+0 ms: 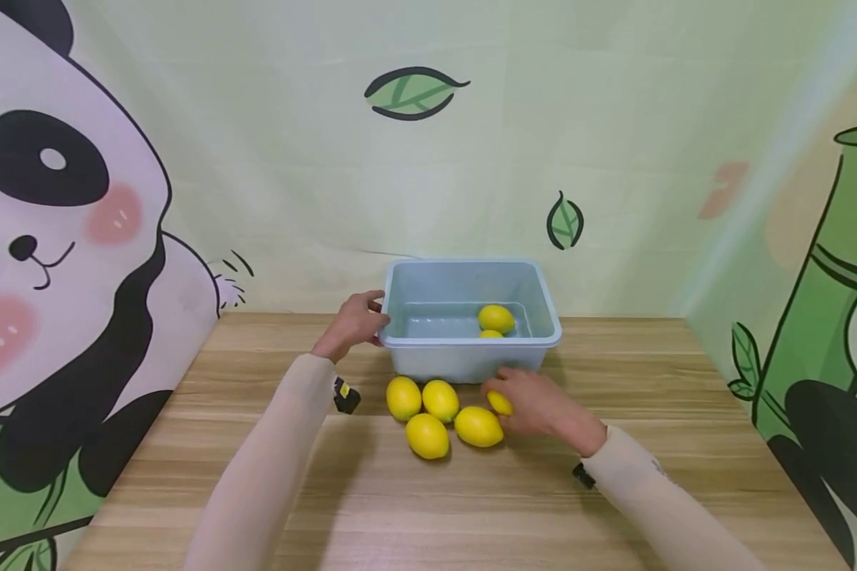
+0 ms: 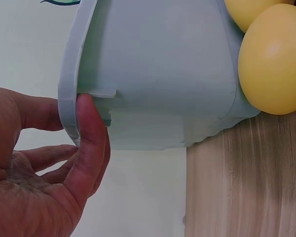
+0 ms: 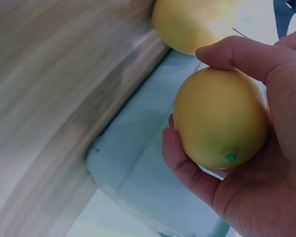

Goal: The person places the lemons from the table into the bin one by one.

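A pale blue plastic bin (image 1: 464, 361) stands on the wooden table with two lemons inside; one lemon (image 1: 496, 319) shows well, the other (image 1: 491, 334) is mostly hidden by the front rim. My left hand (image 1: 357, 321) pinches the bin's left rim, thumb and fingers on either side of it in the left wrist view. In front of the bin, my right hand (image 1: 532, 400) grips a lemon (image 3: 222, 118), its thumb and fingers curled round the fruit. Several more lemons lie to its left, the nearest lemon (image 1: 479, 427) close by my fingers.
Behind the bin hangs a printed cloth backdrop (image 1: 293, 159) with a panda and leaves. The wooden table (image 1: 471, 507) runs up to it. Among the loose lemons, one lemon (image 1: 427, 436) lies nearest me, and another lemon (image 1: 403, 398) sits by the bin's front left.
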Action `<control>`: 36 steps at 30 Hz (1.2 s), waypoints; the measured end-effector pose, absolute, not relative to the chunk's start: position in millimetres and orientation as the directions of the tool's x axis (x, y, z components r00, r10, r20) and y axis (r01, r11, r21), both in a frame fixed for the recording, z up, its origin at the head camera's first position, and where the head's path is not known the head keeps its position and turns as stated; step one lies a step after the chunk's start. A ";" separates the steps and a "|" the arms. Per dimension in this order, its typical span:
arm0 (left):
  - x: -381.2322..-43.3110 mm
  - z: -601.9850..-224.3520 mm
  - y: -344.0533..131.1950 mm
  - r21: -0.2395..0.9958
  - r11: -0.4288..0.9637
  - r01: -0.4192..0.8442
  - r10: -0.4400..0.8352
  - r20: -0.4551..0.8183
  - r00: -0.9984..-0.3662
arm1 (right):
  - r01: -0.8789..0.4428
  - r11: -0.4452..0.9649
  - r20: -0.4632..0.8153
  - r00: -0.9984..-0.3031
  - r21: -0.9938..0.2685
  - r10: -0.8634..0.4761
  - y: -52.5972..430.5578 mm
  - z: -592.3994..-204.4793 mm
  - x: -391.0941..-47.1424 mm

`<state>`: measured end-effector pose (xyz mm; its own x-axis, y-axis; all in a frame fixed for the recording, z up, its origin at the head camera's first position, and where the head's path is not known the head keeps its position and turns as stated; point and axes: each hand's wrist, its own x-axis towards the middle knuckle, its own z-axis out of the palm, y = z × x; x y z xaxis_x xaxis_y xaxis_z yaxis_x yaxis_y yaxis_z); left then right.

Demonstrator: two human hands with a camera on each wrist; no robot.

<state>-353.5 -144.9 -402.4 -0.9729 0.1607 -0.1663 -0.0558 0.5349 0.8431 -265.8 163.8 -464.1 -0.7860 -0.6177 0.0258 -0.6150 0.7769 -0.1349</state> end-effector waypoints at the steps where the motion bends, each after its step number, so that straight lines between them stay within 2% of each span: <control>1: -353.7 -401.9 -144.8 0.841 0.538 -0.056 0.160 -0.167 -0.973 | -0.616 0.776 0.030 -0.785 -0.131 -0.618 163.6 -462.3 -265.0; 27: -355.6 -399.5 -144.6 0.837 0.545 -0.059 0.153 -0.169 -0.974 | -0.654 0.751 0.139 -0.755 -0.091 -0.640 157.4 -412.9 -252.3; 36: -356.4 -399.9 -144.1 0.834 0.549 -0.063 0.154 -0.175 -0.973 | -0.649 0.754 0.199 -0.756 -0.102 -0.623 158.7 -383.8 -253.5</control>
